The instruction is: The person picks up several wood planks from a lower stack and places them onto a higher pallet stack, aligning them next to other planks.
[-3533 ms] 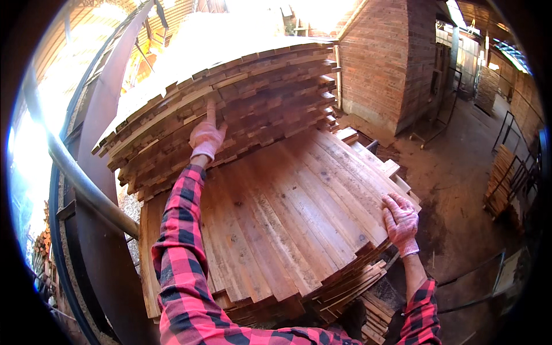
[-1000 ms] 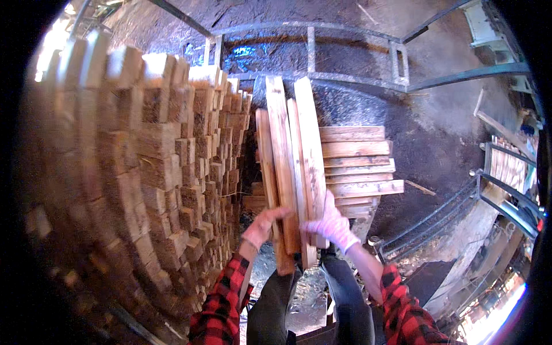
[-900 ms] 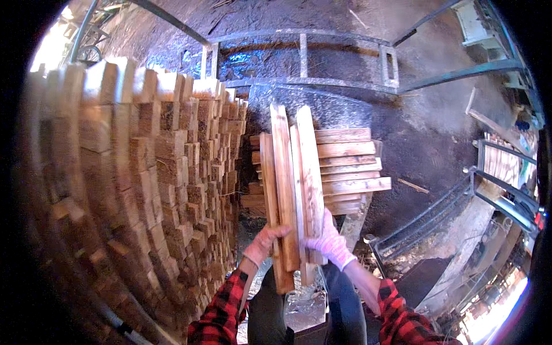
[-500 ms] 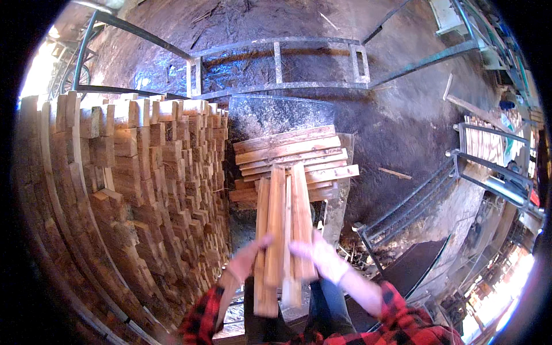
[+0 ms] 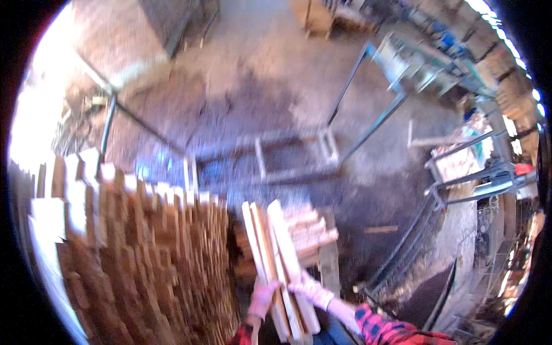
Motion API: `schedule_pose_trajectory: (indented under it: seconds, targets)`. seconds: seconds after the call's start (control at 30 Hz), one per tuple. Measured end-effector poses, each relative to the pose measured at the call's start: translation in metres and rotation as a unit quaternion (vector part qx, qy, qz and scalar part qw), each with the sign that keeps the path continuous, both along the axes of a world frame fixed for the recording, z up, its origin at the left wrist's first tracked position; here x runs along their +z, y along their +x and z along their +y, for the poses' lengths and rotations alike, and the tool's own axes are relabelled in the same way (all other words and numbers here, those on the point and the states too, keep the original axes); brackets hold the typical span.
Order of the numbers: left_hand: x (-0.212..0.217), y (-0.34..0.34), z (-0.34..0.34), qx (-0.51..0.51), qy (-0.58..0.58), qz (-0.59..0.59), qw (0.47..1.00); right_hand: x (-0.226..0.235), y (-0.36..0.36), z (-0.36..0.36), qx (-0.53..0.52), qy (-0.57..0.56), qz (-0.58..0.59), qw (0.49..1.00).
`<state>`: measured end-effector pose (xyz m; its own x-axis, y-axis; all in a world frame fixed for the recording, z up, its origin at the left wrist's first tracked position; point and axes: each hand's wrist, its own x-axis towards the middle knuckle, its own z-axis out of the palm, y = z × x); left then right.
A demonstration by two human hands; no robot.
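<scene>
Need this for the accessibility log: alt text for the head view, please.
Both gloved hands, left hand and right hand, grip a bundle of wooden boards held upright. A tall stack of boards stands at left, a metal frame on the dirt floor beyond.

The boards point(image 5: 280, 261) in the hands are light tan, almost cream where the sun hits them. The left hand point(image 5: 263, 298) has a pale pink glove. The right hand point(image 5: 310, 289) has a whitish-pink glove too. The sleeve point(image 5: 391, 330) has red and black squares, like a checkerboard. The big wood stack point(image 5: 132, 264) is orange-brown, with white bright tops. The small pile of boards point(image 5: 307, 230) is light brown. The floor point(image 5: 259, 86) is grey with dark patches. The metal frame point(image 5: 287, 158) on it looks grey-blue. The railing point(image 5: 460, 184) is dark grey.
</scene>
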<state>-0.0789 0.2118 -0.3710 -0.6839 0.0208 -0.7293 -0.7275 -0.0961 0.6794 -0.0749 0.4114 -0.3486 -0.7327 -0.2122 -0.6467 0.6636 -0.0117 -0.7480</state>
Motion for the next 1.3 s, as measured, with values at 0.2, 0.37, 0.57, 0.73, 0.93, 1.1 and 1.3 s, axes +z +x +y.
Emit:
schedule_pose_trajectory:
  seconds: [0.2,0.37,0.57,0.73,0.93,1.1,1.3]
  targets:
    - [0.118,-0.061,-0.003,0.056,-0.050,0.150,0.986,0.114,-0.075,-0.027,0.035,0.036,0.184,0.982]
    - [0.300,-0.094,0.001,0.112,0.026,0.318,0.941,0.239,-0.121,-0.037,-0.011,-0.170,0.273,0.947]
    - [0.402,-0.117,-0.057,0.174,0.052,0.397,0.899,0.388,-0.168,-0.076,0.156,0.036,0.462,0.872]
    - [0.456,-0.135,-0.069,0.289,0.024,0.342,0.894,0.433,-0.246,-0.108,0.171,-0.246,0.350,0.888]
    - [0.472,-0.130,-0.111,0.432,0.106,0.367,0.817,0.475,-0.315,-0.191,0.344,-0.059,0.440,0.827]
    - [0.469,-0.100,-0.135,0.557,0.023,0.401,0.727,0.501,-0.371,-0.268,0.466,0.047,0.436,0.769]
    - [0.416,-0.072,-0.206,0.594,-0.057,0.383,0.705,0.512,-0.384,-0.391,0.551,0.179,0.528,0.620]
